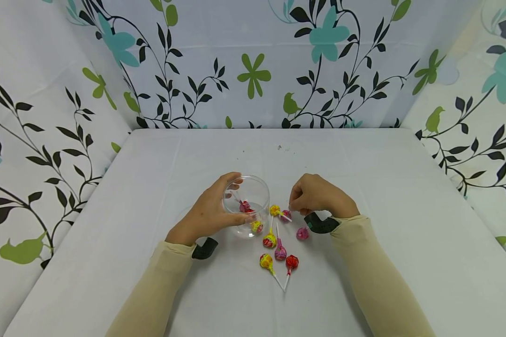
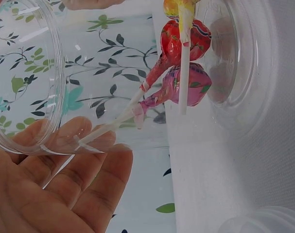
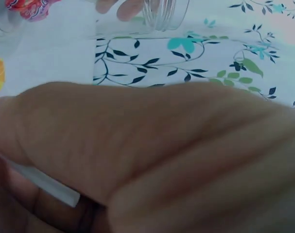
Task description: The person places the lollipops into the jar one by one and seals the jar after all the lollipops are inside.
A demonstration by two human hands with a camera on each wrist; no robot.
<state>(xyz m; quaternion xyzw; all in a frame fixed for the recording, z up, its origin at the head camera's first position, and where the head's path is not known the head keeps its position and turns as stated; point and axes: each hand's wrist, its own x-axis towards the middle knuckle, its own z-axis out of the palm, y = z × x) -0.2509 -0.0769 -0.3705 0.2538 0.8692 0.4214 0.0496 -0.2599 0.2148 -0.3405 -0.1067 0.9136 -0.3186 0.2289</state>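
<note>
My left hand [image 1: 211, 210] grips a clear jar [image 1: 255, 189] from its left side, fingers around the far wall and thumb at the near side. Inside it, the left wrist view has a red lollipop [image 2: 186, 43], a pink lollipop [image 2: 190, 87] and a yellow one [image 2: 179, 7] near the base. To the right of the jar, my right hand [image 1: 322, 196] pinches a lollipop by its white stick [image 3: 55, 187]; a pink wrapped head [image 1: 285, 216] shows at the fingertips. Beside that head lies a yellow lollipop [image 1: 274, 210].
More lollipops lie on the white table [image 1: 219, 299] nearer my body: a yellow-red one [image 1: 269, 241], a purple-pink one [image 1: 280, 252], a yellow one [image 1: 266, 261] and a red one [image 1: 292, 262]. Another pink lollipop [image 1: 302, 233] sits below my right hand. Patterned curtains [image 1: 253, 42] surround the table.
</note>
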